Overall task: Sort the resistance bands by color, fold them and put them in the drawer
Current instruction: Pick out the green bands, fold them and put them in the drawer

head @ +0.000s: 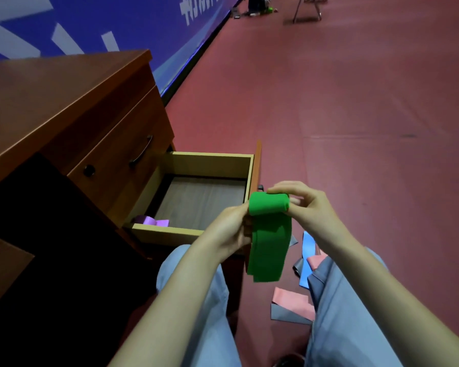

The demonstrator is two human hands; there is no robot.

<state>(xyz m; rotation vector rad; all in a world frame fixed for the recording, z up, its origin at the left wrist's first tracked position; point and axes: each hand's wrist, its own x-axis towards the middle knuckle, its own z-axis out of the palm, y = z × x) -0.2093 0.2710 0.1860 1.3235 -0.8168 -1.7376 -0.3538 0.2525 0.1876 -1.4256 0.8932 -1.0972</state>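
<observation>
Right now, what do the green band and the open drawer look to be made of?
The green band looks like thin, matte stretchy rubber or latex: it drapes limply and rolls smoothly between the left hand and right hand. The drawer seems to be laminated board: pale, flat sides, grey wood-grain bottom, glossy reddish-brown front. Real wood or veneer, I can't tell.

i'm getting a dim, soft feed with even overhead light and no hard glare. the desk's kneehole [64, 260] falls to near black. the red floor [355, 115] carries a mild sheen. wide-angle bending tilts the blue banner [90, 25] and edges. the chair [308, 9] far off is smeared, and fine detail is mushy throughout.
</observation>
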